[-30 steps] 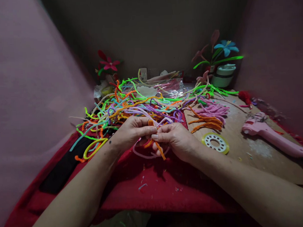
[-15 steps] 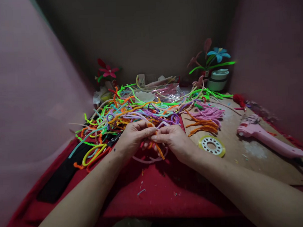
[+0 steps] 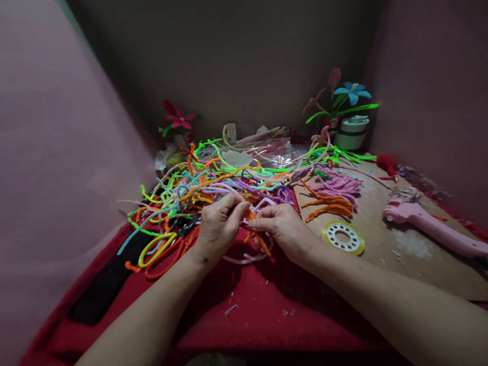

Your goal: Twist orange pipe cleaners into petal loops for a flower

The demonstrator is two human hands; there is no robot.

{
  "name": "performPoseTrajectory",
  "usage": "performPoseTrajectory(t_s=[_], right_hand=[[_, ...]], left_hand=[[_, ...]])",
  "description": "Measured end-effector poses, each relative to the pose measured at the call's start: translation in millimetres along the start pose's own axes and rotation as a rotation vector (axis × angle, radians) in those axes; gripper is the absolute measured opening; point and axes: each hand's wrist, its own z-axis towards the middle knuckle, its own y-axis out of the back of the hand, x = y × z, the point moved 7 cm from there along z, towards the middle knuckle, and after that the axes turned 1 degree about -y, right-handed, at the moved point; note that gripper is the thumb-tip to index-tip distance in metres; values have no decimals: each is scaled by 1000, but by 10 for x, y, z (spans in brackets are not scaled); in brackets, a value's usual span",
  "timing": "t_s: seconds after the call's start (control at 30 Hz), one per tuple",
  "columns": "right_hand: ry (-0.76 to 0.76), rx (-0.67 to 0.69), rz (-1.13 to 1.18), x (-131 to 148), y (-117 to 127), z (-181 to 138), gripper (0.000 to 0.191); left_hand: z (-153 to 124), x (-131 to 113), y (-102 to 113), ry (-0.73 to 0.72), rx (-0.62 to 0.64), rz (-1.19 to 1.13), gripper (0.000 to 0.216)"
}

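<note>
Between my hands is an orange pipe cleaner (image 3: 263, 243), its loose end pointing down and to the right. My left hand (image 3: 222, 222) is closed around its upper part, thumb pressed to the curled fingers. Thumb and forefinger of my right hand (image 3: 280, 224) pinch the orange piece just beside. How the strands cross at the fingertips is too small to make out. Behind both hands spreads a tangled heap of pipe cleaners (image 3: 212, 176) in many colours. A pale pink pipe cleaner (image 3: 246, 260) curves on the cloth below them.
Cut orange pieces (image 3: 329, 208) and pink pieces (image 3: 340, 185) lie on a board (image 3: 367, 269) at right, with a tape roll (image 3: 329, 234) and a pink glue gun (image 3: 438, 229). Yellow-and-orange-handled scissors (image 3: 150, 255) and a black strip (image 3: 98, 289) are at left. Pipe-cleaner flowers (image 3: 353, 92) stand behind.
My left hand has turned, its fingers curling more tightly by the orange pipe cleaner. The right hand keeps its pinch. The whole view has shifted slightly.
</note>
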Motion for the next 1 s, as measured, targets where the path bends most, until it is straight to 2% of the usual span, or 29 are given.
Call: performPoseTrajectory(t_s=[0.13, 0.23, 0.33, 0.53, 0.7, 0.8, 0.9, 1.0], right_hand=[[8, -30, -9, 6, 28, -5, 23], [10, -42, -25, 13, 42, -9, 22], [16, -70, -36, 22, 64, 0, 21], [30, -86, -27, 13, 77, 25, 19], [63, -63, -147, 42, 56, -4, 23], [70, -61, -252, 57, 50, -20, 24], [80, -77, -345, 57, 54, -19, 25], [107, -91, -420, 53, 54, -13, 26]], left_hand=[[43, 120, -58, 187, 158, -234, 28], [81, 189, -64, 271, 202, -395, 30], [90, 186, -73, 254, 234, -433, 31], [50, 124, -114, 208, 321, -327, 27], [39, 108, -138, 207, 326, -287, 26], [40, 81, -120, 132, 261, -191, 18], [36, -22, -65, -56, 177, 29, 14], [15, -110, -46, -178, 166, 203, 14]])
